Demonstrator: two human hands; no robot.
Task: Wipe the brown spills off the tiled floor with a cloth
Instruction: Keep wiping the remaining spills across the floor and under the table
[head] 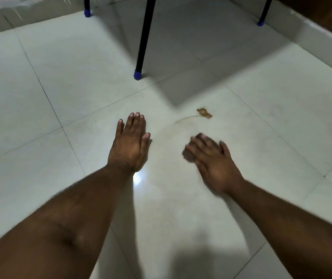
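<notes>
The brown spill (204,113) sits on the pale floor (60,87), a small blot with a thin curved streak trailing off it toward the person. Just short of that streak is the right hand (211,158), blurred. Something dark, probably the cloth (188,156), pokes out under its fingers (199,143), which look laid fairly flat over it. I can't tell whether they pinch it or only press it down. Further from the spill, on the same tile, the left hand (129,146) rests flat with straight fingers and holds nothing, likely a brace. Beyond the spill stands a black chair leg (144,37) with a blue cap.

To do this well, I'd push the cloth out past the blot, then draw it back along the streak with firm, even pressure, so the mess gathers instead of smearing wider.
</notes>
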